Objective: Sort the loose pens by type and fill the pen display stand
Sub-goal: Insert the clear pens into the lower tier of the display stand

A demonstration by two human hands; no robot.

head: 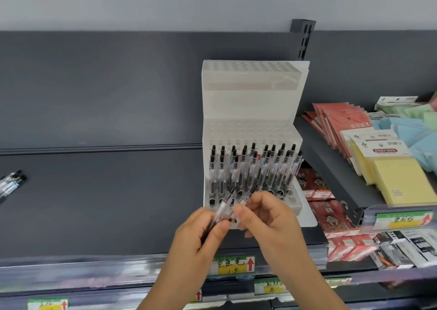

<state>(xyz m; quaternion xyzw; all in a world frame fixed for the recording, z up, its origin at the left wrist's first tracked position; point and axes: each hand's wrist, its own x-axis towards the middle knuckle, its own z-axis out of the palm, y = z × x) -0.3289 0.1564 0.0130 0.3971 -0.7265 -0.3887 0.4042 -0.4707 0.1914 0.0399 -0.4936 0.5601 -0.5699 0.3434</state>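
A white stepped pen display stand (250, 111) stands on the dark shelf. Its lowest tier holds several clear pens with black caps (254, 167); the upper tiers show only bare holes. In front of the stand my left hand (201, 236) grips a small bunch of clear pens (223, 206), tips pointing up toward the stand. My right hand (267, 217) pinches one pen of that bunch between thumb and fingers. More loose pens (13, 182) lie at the shelf's far left.
Dark shelf (106, 203) stretches left of the stand. At the right, a raised shelf carries yellow sticky notes (402, 179), red packets (335, 122) and pastel pads. Red card boxes (319, 191) sit beside the stand. Price labels (233, 264) line the shelf's front edge.
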